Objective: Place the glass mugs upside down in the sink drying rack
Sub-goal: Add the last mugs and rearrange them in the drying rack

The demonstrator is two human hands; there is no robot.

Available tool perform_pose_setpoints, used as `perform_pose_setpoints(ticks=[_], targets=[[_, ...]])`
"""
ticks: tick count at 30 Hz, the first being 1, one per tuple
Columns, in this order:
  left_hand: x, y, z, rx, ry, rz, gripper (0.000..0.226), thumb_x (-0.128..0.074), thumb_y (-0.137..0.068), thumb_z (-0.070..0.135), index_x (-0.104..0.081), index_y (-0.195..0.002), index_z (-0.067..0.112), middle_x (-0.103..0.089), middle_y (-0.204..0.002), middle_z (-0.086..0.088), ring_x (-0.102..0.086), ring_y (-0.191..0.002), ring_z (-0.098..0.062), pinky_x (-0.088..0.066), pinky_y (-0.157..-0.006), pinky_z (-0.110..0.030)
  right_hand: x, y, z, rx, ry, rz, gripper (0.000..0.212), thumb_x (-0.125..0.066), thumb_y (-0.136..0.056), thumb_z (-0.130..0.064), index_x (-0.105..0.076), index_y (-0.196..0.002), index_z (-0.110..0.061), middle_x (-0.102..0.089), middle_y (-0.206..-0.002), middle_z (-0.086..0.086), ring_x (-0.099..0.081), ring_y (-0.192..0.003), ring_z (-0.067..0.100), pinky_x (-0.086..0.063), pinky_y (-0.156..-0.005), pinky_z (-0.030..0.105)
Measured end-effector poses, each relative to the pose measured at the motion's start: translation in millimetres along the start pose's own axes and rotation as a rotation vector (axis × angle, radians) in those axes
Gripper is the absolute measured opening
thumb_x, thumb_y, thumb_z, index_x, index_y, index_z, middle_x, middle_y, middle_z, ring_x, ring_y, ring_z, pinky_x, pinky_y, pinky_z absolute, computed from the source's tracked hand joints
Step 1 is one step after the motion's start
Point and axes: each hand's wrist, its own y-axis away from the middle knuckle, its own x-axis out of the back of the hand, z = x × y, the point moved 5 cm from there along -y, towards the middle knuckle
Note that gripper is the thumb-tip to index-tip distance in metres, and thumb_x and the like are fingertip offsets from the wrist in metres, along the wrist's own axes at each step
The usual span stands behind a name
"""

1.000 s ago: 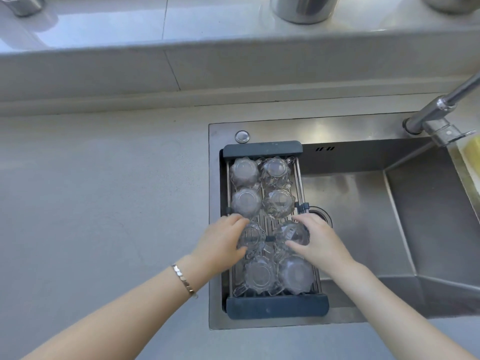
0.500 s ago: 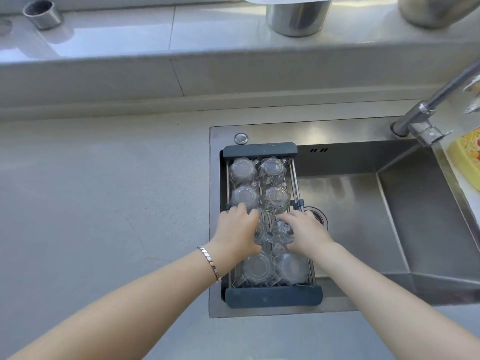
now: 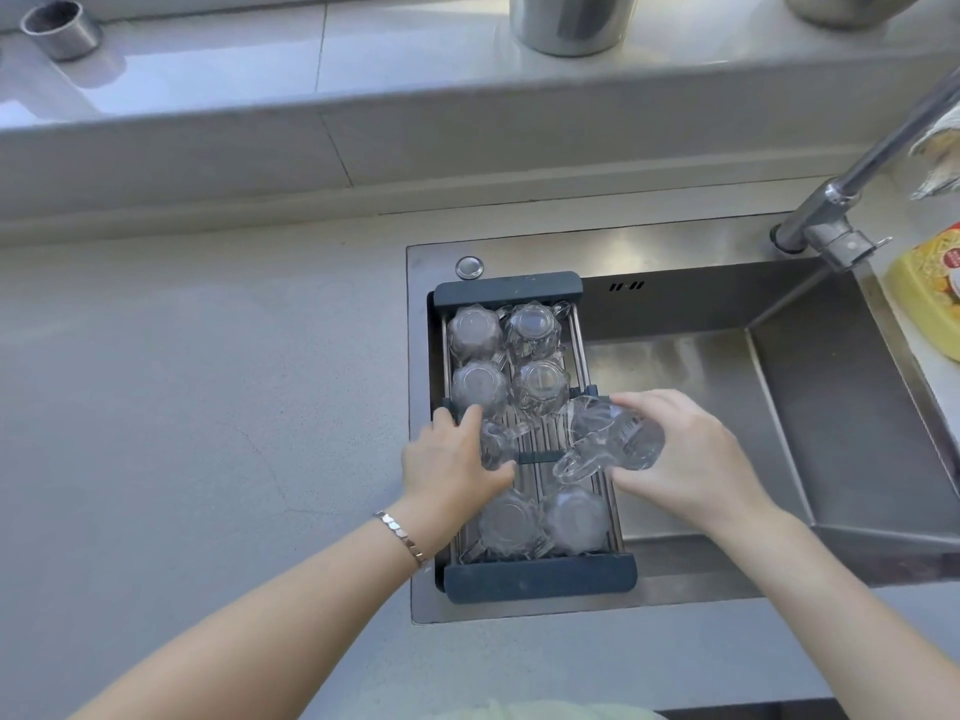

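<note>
Right hand (image 3: 691, 459) grip closed on tilted glass mug (image 3: 610, 441); left hand (image 3: 451, 462) grip closed on second mug (image 3: 496, 445), just left of it, over drying rack (image 3: 540, 583).

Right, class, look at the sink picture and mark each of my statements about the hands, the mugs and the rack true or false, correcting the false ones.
1. The right hand holds a glass mug tipped on its side. True.
2. The drying rack sits across the right end of the sink. False: it sits at the left end.
3. Four mugs stand base up at the far end of the rack. True.
4. The bracelet is on the right wrist. False: it is on the left wrist.
5. The left hand rests flat on the counter. False: it grips a second mug over the rack.
</note>
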Motion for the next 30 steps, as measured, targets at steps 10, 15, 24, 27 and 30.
perform_pose_setpoints(ticks=[10,15,24,27,30], targets=[[-27,-26,6,0.224,-0.109,-0.088,0.066,-0.047,-0.084,0.063,-0.041,-0.119,0.007,-0.051,-0.119,-0.012,-0.059,-0.1,-0.027,-0.038,-0.071,-0.034,-16,3,7,-0.126,-0.094,-0.068,0.064,-0.079,-0.063,-0.028,-0.057,-0.122,-0.032,-0.048,-0.103,-0.012,-0.049,-0.091,0.009,-0.04,-0.077,0.023],[-13,-21,5,0.146,-0.121,-0.083,0.07,-0.052,-0.082,0.063,-0.037,-0.126,0.011,-0.044,-0.127,-0.011,-0.051,-0.112,-0.028,-0.043,-0.089,-0.039,-17,3,13,-0.271,-0.239,0.028,0.061,-0.082,-0.062,-0.031,-0.057,-0.118,-0.028,-0.047,-0.105,-0.006,-0.047,-0.099,0.01,-0.036,-0.082,0.024],[30,16,16,-0.37,0.586,-0.019,0.041,-0.056,-0.092,0.022,-0.049,-0.133,0.025,-0.058,-0.124,0.006,-0.053,-0.104,-0.005,-0.046,-0.095,-0.024,-29,8,-10,-0.386,-0.437,-0.092,0.055,-0.076,-0.061,-0.049,-0.047,-0.098,-0.022,-0.054,-0.103,-0.006,-0.061,-0.092,0.021,-0.055,-0.084,0.048],[35,11,20,-0.431,0.508,0.011,0.027,-0.053,-0.093,0.007,-0.062,-0.118,0.012,-0.069,-0.106,-0.004,-0.053,-0.084,-0.007,-0.04,-0.078,-0.014,-28,13,-27,-0.227,-0.429,-0.2,0.064,-0.073,-0.062,-0.052,-0.042,-0.115,-0.038,-0.05,-0.107,-0.011,-0.059,-0.097,0.017,-0.052,-0.09,0.043],[41,4,25,-0.374,0.607,-0.018,0.022,-0.05,-0.094,0.005,-0.066,-0.108,0.008,-0.068,-0.089,-0.004,-0.06,-0.079,-0.015,-0.05,-0.078,-0.028,-27,19,-43,0.028,-0.276,-0.392,0.083,-0.075,-0.065,-0.045,-0.022,-0.127,-0.064,-0.04,-0.127,-0.016,-0.042,-0.12,0.001,-0.036,-0.1,0.024]])
